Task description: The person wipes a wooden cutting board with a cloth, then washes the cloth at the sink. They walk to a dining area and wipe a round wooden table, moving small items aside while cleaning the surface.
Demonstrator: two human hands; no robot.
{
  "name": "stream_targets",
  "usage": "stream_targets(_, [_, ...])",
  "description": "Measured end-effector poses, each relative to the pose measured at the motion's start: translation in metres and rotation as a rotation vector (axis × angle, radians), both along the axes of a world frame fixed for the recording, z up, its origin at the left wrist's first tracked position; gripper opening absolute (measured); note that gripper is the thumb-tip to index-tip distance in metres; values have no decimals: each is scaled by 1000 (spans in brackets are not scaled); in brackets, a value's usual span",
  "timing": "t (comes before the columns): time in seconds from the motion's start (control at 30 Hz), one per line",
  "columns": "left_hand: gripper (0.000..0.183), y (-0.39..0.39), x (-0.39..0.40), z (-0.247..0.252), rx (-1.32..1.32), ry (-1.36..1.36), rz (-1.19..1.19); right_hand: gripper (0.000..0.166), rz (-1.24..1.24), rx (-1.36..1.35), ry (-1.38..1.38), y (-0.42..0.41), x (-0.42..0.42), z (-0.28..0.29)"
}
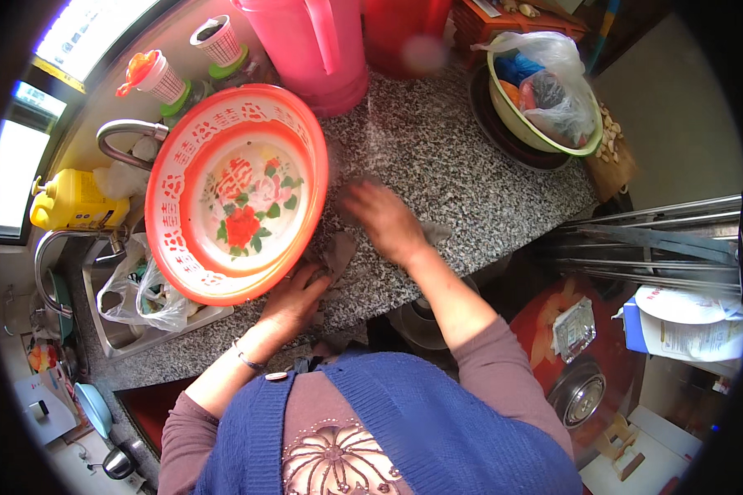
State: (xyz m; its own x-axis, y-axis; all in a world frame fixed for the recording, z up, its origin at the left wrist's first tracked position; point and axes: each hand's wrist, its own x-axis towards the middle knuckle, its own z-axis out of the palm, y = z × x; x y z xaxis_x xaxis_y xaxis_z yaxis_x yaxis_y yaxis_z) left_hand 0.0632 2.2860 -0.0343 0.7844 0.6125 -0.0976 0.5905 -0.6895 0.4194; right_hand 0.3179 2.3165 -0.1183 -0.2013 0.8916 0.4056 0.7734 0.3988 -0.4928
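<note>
A red-rimmed enamel basin (257, 148) with a flower pattern stands tilted at the sink's side of the granite countertop (421, 148). Close to its lower right rim, my left hand (294, 303) grips what looks like a grey cloth (339, 250); the basin partly hides the fingers. My right hand (384, 219) is over the countertop, right of the basin, with its fingertips blurred. Beside that wrist lies a small greyish piece (436, 232), perhaps cloth. Whether the right hand holds anything cannot be made out.
A pink plastic pitcher (322, 55) is behind the basin. To the right stands a pale green-rimmed bowl (532, 124) holding plastic bags. At left are a steel sink (114, 337), a curved faucet (124, 130) and a yellow pump bottle (77, 198). A metal rack (662, 241) is at right.
</note>
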Motion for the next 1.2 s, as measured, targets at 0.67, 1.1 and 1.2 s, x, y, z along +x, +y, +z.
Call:
stream_targets(0.67, [54,-6,18,-20,-107,-267,133,46,-358,-302,1956,-104,118,5])
stream_targets(1.1, [56,-5,33,10,-102,-407,136,34,-236,-372,572,-64,-9,8])
stream_targets(1.2, [57,0,38,20,-26,-450,88,26,-260,53,52,-90,10,8])
